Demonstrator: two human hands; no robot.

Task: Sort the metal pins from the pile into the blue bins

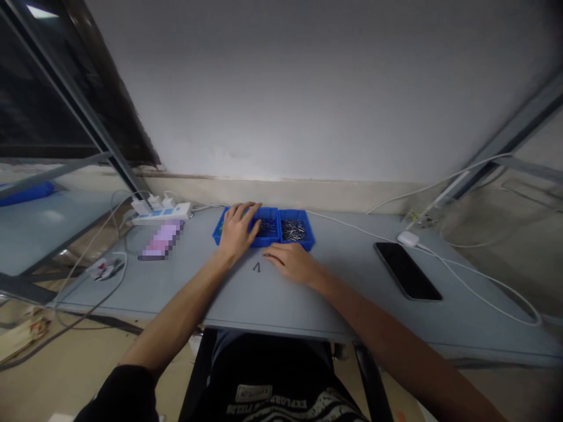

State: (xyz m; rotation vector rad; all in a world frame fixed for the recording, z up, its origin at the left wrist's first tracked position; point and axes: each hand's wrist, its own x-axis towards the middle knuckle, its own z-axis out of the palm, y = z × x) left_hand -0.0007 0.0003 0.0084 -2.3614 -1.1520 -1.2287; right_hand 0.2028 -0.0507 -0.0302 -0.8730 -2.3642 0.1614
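A blue tray [308,233] with three compartments sits at the far middle of the grey table [334,293]; the middle and right compartments hold several small dark metal parts [293,230]. My left hand [237,230] lies over the left compartment, fingers spread and reaching toward the middle one. My right hand [290,261] rests on the table just in front of the tray, fingers curled loosely downward; whether it holds anything is hidden. A small dark V-shaped piece [257,267] lies on the table between my hands.
A black phone [407,271] lies at the right, beside a white charger [408,238] with cables trailing to the table's right edge. A white power strip [160,212] and a blurred pink item [162,240] are at the left. A wall rises behind the table.
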